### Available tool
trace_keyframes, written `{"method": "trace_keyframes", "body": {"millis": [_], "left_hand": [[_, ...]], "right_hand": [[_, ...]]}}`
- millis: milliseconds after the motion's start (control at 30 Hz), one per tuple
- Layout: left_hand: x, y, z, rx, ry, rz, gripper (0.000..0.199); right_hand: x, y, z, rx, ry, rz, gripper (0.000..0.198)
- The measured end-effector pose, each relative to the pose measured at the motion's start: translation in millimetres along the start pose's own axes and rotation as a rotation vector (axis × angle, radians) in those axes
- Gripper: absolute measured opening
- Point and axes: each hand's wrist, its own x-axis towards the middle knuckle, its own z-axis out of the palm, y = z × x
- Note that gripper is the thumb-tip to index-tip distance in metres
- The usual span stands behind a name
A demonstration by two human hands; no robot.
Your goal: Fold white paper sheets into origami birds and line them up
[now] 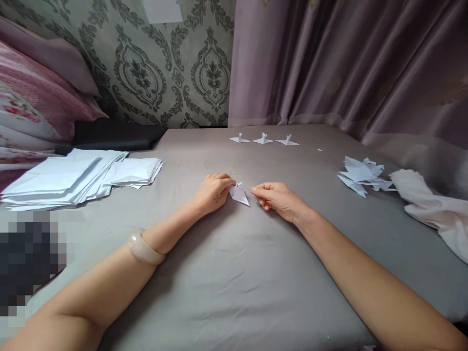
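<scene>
A small white folded paper crane (pixel 239 194) lies low over the middle of the grey-covered surface, one pointed wing turned toward the front right. My left hand (pixel 215 191) has its fingers closed on the crane's left side, hiding part of it. Just to the right, apart from the crane, my right hand (pixel 276 197) is closed in a pinch. Whether anything tiny sits between its thumb and forefinger cannot be made out. A pale bangle (pixel 143 249) circles my left wrist.
Three paper cranes (pixel 263 139) stand in a row at the back. More folded paper pieces (pixel 361 173) are heaped at right beside a pale cloth (pixel 435 204). Stacks of white paper (pixel 54 178) lie at left, before a black folded item (pixel 117 134). Curtains (pixel 292 63) hang behind.
</scene>
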Motion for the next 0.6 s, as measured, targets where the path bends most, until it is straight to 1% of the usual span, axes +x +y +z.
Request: {"method": "trace_keyframes", "body": {"millis": [100, 200, 267, 333, 467, 533, 600], "left_hand": [[-8.5, 7.7, -3.3, 0.055, 0.021, -0.103, 0.03], [-13.6, 18.7, -7.5, 0.031, 0.001, -0.265, 0.027], [-14.1, 27.7, -10.6, -0.057, -0.033, -0.382, 0.029], [-13.2, 36.0, -12.7, -0.195, -0.063, -0.492, 0.029], [-11.0, 41.8, -11.2, -0.538, -0.129, -0.63, 0.034], [-10.2, 39.1, -9.0, -0.582, -0.105, -0.683, 0.035], [-9.0, 34.7, -7.1, -0.528, -0.034, -0.681, 0.034]], "right_hand": [[-0.3, 0.9, -1.4, -0.007, 0.0, -0.012, 0.023], [-3.0, -1.5, -1.5, -0.048, 0.033, -0.032, 0.021], [-5.4, -3.9, -0.8, -0.104, 0.073, -0.048, 0.019], [-7.1, -5.2, 0.1, -0.185, 0.117, -0.084, 0.019], [-5.9, -2.4, 2.4, -0.415, 0.201, -0.241, 0.018], [-3.0, 0.9, 3.9, -0.512, 0.228, -0.318, 0.018], [0.8, 4.1, 5.7, -0.573, 0.243, -0.382, 0.02]]}}
